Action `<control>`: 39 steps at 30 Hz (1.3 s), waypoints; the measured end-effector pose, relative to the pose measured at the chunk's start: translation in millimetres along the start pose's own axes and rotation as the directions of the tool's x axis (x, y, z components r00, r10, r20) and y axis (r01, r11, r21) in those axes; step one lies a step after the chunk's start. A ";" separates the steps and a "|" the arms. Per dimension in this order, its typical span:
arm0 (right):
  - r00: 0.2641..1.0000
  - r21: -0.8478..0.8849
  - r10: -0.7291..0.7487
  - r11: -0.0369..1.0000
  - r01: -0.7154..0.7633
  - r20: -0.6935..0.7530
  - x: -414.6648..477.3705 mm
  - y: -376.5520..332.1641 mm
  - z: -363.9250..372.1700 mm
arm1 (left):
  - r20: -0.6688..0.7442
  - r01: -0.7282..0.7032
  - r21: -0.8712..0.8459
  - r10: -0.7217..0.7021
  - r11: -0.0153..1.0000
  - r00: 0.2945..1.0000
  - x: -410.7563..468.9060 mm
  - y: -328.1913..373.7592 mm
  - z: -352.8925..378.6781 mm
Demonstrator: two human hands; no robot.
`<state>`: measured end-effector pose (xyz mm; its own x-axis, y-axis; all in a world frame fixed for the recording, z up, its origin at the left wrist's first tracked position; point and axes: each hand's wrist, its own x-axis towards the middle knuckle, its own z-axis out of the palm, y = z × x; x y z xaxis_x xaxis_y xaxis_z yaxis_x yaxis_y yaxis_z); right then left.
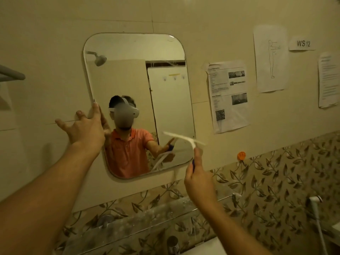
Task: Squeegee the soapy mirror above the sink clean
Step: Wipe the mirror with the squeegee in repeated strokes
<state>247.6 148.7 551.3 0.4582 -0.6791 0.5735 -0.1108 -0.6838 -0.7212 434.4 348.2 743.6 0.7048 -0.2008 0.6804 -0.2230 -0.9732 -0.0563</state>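
Left hand (86,128), fingers spread, rests against the left edge of the mirror (136,85). Right hand (199,183) grips the handle of a white squeegee (184,138), blade raised near the mirror's lower right corner. Papers (229,96) hang on the wall beside it.

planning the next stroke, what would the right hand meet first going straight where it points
Probably the mirror near its lower right edge, met by the squeegee the right hand grips; depth is unclear.
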 end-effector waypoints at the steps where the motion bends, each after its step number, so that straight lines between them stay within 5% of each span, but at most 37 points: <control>1: 0.999 -0.010 0.020 1.000 -0.020 0.026 -13.0 6.7 8.0 | 0.005 0.002 -0.008 -0.002 1.000 1.000 -0.3 -0.5 -0.2; 6: 0.988 -0.020 0.064 0.998 -0.062 0.142 -49.3 16.8 17.2 | 0.003 0.023 0.016 -0.023 1.000 1.000 -1.3 1.7 1.8; 10: 0.997 0.046 0.038 0.998 -0.041 0.063 -16.3 -3.3 -10.2 | 0.003 0.032 0.017 -0.032 0.999 0.999 -1.7 2.1 0.4; 18: 0.956 -0.014 -0.277 0.961 0.277 -0.097 138.6 -147.7 -102.7 | 0.013 0.033 0.035 -0.034 0.999 0.999 -0.6 3.5 -0.4; 24: 0.946 -0.031 -0.312 0.950 0.311 -0.090 203.1 -224.5 -140.7 | 0.000 0.036 0.028 -0.036 0.999 0.999 -1.9 2.4 -0.9; 39: 0.973 -0.140 -0.213 0.964 0.224 0.094 154.1 -156.4 -131.1 | -0.020 0.055 0.016 -0.055 0.998 0.998 -1.3 2.9 0.0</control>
<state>220.0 116.0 803.4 0.5520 -0.4901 0.6746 -0.1273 -0.8491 -0.5126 432.8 345.6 742.6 0.7024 -0.1447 0.6969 -0.1730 -0.9845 -0.0300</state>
